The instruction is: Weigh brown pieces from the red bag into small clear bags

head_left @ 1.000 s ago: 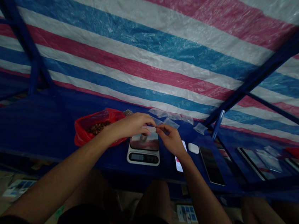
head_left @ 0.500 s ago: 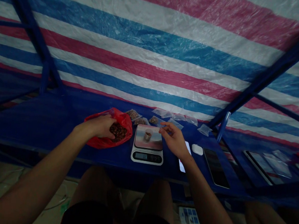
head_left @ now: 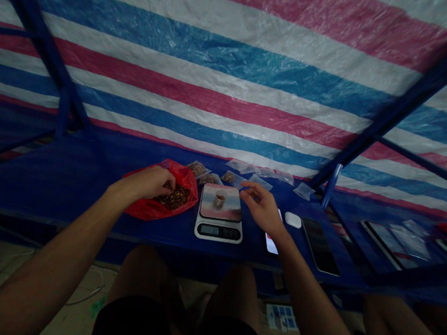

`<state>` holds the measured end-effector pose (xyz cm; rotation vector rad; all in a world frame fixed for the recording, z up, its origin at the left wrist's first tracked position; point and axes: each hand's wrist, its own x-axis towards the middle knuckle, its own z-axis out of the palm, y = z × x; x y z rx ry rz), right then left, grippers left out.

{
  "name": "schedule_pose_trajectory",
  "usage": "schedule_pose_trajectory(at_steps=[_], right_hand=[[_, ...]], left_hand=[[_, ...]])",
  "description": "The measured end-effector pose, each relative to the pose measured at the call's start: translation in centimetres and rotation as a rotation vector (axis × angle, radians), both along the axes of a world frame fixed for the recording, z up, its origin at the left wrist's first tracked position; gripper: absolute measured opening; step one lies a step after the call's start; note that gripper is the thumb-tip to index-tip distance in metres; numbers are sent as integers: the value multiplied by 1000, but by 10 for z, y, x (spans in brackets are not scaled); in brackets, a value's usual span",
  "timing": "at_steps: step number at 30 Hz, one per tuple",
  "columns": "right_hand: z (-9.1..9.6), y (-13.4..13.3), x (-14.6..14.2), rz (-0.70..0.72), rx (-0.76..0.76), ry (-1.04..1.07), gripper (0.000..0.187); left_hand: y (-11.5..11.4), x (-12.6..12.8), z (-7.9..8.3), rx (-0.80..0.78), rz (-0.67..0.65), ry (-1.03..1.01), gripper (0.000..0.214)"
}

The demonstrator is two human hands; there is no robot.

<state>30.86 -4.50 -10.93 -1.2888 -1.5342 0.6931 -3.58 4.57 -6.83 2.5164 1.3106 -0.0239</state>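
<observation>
My left hand (head_left: 155,182) is over the mouth of a red plastic bag (head_left: 141,209). Its fingers are curled together at the small brown nut-like pieces (head_left: 178,197) inside, and the fingertips are partly hidden. Right of the bag sits a white kitchen scale (head_left: 219,232) with a lit display. A small cup (head_left: 219,201) holding brown bits stands upright on its platform. Beside the scale's right edge hovers my right hand (head_left: 260,206), open, thumb and fingers apart, with nothing visible between them.
Behind the scale lie small clear bags of brown pieces (head_left: 210,179) and other clear bags (head_left: 260,182). At right are a lit phone (head_left: 271,244), a white earbud case (head_left: 293,220) and a dark phone (head_left: 321,246). Blue frame posts (head_left: 331,187) flank the blue table (head_left: 85,190). Another person's leg (head_left: 387,318) shows at lower right.
My left hand has risen a little out of the brown pieces, its fingers drawn closer together. My right hand has barely moved. The camera view has shifted slightly.
</observation>
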Motion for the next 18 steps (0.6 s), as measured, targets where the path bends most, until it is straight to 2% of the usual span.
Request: schedule_pose_trajectory(at_steps=[4, 9, 14, 18], right_hand=[[0, 1, 1, 2, 2, 9, 33], [3, 3, 0, 6, -15, 11, 34], [5, 5, -2, 4, -9, 14, 34], [7, 7, -4, 0, 5, 17, 33]], left_hand=[[-7, 2, 13, 32, -11, -7, 19], [-20, 18, 41, 59, -33, -45, 19], [-27, 49, 66, 131, -90, -110, 17], [-24, 84, 72, 100, -159, -137, 20]])
